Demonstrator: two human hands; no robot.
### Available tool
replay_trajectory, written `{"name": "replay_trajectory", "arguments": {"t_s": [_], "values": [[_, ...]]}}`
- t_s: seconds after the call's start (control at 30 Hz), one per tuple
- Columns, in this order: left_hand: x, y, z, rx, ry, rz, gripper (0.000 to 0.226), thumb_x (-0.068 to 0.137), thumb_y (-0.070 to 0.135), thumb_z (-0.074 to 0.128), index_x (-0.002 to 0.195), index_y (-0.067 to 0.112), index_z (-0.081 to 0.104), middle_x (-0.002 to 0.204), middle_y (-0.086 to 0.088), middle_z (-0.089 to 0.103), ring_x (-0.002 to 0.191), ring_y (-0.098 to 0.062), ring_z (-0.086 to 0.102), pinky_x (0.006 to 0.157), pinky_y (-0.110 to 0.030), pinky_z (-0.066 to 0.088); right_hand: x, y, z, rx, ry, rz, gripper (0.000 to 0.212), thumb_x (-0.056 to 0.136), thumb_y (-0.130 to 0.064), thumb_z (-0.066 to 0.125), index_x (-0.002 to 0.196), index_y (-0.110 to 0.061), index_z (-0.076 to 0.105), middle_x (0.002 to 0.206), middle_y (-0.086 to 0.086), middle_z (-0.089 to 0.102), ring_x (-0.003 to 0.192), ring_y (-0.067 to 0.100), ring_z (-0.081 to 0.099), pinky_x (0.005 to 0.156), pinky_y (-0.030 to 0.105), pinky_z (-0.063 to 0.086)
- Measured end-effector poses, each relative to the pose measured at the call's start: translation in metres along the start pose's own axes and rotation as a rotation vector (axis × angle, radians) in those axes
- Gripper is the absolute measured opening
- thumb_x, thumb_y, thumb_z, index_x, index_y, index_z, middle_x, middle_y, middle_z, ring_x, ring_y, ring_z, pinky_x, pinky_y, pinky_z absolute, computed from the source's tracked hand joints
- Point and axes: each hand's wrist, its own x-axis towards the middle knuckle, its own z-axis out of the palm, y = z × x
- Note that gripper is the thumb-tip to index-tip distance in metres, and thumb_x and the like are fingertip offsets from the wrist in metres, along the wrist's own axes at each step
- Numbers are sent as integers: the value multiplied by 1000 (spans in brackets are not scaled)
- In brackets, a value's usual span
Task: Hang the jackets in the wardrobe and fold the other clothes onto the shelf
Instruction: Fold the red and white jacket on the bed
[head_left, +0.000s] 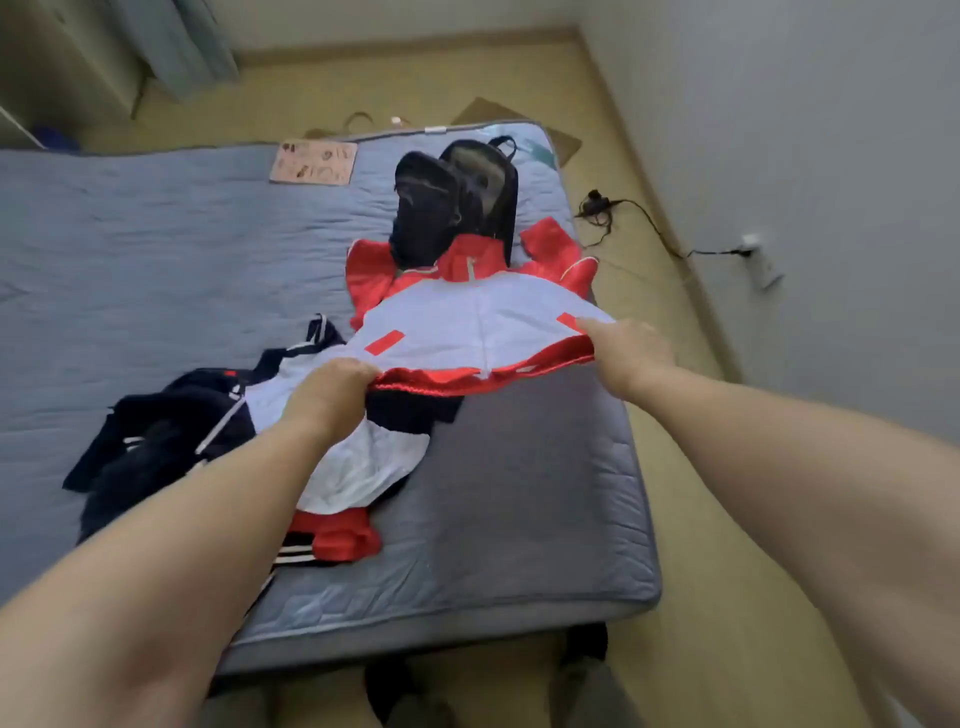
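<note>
Both arms stretched forward over the bed (519, 493). Left hand (332, 389) knuckles-up, fingers curled round the jacket (467, 322) hem. Right hand (631, 353) grips the hem's other end. Hem raised; collar lies against the backpack (457, 202).

Blue-grey quilted mattress (156, 249) on a wood-tone floor. Black backpack (457, 202) lies at its far end, with a pink printed sheet (314, 162) to its left. Black cable (644, 213) runs across the floor to a wall plug (750, 247). Curtain (176, 41) at upper left.
</note>
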Motion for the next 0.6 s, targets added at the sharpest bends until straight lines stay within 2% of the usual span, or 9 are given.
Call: {"name": "replay_trajectory", "arguments": {"t_s": [0.13, 0.2, 0.27, 0.33, 0.43, 0.53, 0.6], "values": [[-27, -3, 122, 63, -255, -15, 49, 83, -6, 46, 117, 23, 67, 120, -3, 65, 108, -30, 59, 88, -38, 48, 8, 1, 121, -242, -238, -82, 44, 96, -5, 45, 132, -23, 62, 129, 12, 60, 117, 33, 62, 87, 38, 49], [-45, -1, 162, 130, -327, 34, 32, 83, 7, 60, 110, 24, 66, 111, -2, 68, 102, -30, 61, 84, -36, 48, 5, 0, 169, -287, -294, -116, 39, 96, -5, 46, 128, -20, 63, 126, 11, 62, 114, 32, 63, 82, 37, 48], [-65, 5, 191, 186, -399, 55, 29, 77, 24, 71, 105, 27, 64, 102, -1, 69, 96, -29, 64, 72, -33, 47, -4, 0, 207, -306, -349, -152, 40, 95, -4, 47, 128, -19, 62, 123, 10, 63, 112, 31, 64, 75, 38, 44], [-83, 10, 216, 217, -441, 77, 33, 78, 24, 68, 111, 28, 62, 96, -4, 68, 92, -31, 65, 66, -33, 42, -15, 1, 238, -331, -372, -191, 37, 93, -3, 47, 121, -19, 63, 119, 8, 65, 107, 31, 66, 72, 37, 42], [-104, 19, 246, 228, -461, 147, 53, 83, 3, 52, 133, 22, 53, 80, -8, 58, 79, -33, 61, 60, -37, 40, -36, 7, 271, -365, -391, -239, 35, 90, 1, 46, 115, -16, 63, 115, 7, 65, 102, 32, 66, 69, 37, 40], [-122, 32, 266, 347, -511, 264, 79, 83, -1, 47, 156, 23, 26, 73, 1, 47, 70, -27, 53, 57, -36, 36, -57, 18, 294, -382, -411, -296, 35, 90, 1, 42, 116, -16, 59, 109, 6, 61, 91, 30, 59, 64, 37, 36], [-131, 41, 277, 410, -554, 348, 85, 85, 0, 45, 160, 22, 12, 83, 2, 57, 76, -26, 56, 60, -35, 36, -67, 25, 306, -383, -441, -335, 36, 91, 0, 39, 117, -17, 58, 105, 5, 59, 91, 30, 59, 64, 38, 37]]}}
